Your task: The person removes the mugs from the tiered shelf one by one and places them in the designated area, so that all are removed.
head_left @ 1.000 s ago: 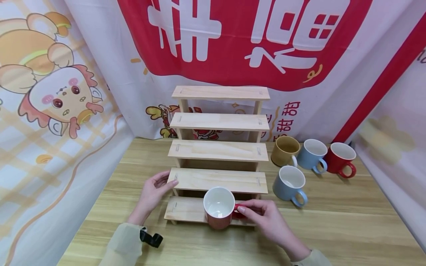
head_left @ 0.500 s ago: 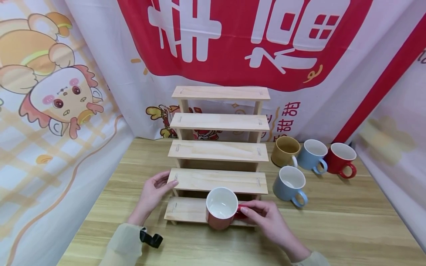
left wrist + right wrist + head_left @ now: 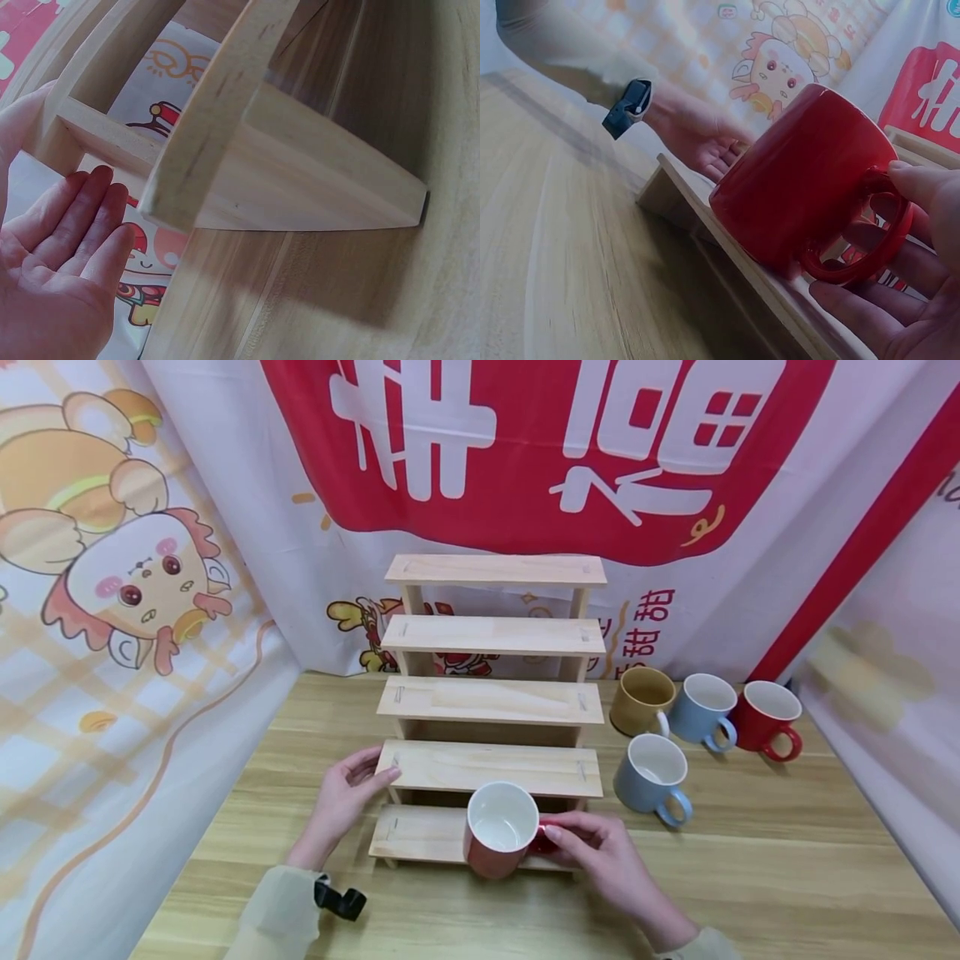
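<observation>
A red mug with a white inside stands upright on the lowest step of a pale wooden stepped rack, right of that step's middle and overhanging its front edge. My right hand pinches the mug's handle between thumb and fingers. At the rack's left end is my left hand, its thumb resting on the second step from the bottom. In the left wrist view, the left hand's fingers look nearly straight beside the rack's side frame, holding nothing loose.
Right of the rack stand a mustard mug with a white handle, two light blue mugs and another red mug. Printed cloth hangs behind and on both sides of the wooden table.
My right hand has slid the red mug a little to the right along the lowest step, mostly during the first half second. My left hand stays in place at the rack.
</observation>
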`<state>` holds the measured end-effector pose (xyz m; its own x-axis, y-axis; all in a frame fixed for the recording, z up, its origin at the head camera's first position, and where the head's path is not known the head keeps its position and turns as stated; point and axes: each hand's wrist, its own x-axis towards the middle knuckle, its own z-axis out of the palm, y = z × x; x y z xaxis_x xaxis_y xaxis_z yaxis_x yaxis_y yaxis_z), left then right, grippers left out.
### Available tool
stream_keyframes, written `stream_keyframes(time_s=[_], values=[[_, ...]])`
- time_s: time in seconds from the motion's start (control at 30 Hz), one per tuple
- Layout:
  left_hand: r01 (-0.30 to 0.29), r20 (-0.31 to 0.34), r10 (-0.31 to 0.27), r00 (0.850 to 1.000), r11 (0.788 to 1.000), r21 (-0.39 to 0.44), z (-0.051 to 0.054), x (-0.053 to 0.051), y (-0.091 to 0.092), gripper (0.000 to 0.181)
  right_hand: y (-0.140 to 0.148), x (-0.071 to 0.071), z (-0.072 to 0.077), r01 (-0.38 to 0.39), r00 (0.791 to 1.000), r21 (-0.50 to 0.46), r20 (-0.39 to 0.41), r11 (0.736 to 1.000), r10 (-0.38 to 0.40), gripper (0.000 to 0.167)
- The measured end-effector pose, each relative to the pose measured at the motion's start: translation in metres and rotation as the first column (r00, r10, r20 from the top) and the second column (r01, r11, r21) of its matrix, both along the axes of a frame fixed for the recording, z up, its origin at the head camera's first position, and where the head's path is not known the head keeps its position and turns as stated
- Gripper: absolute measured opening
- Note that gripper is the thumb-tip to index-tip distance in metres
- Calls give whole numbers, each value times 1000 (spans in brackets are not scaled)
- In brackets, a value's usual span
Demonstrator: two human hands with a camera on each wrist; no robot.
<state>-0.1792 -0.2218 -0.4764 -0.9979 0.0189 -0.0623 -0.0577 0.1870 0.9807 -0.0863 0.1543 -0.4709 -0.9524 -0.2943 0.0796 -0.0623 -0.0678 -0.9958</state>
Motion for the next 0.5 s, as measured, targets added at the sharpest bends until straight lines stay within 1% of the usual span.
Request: stream_keyframes(time_s=[0.33,0.5], values=[[7,-11,-7,1000,1000,-9,-1,0,-1,67,-2,0,0,73,995,41,-72,996,-70,20],[4,-14,-4,1000,1000,-11,-1,0,0,68,0,0,0,92,990,50,-113,994,-86,17]])
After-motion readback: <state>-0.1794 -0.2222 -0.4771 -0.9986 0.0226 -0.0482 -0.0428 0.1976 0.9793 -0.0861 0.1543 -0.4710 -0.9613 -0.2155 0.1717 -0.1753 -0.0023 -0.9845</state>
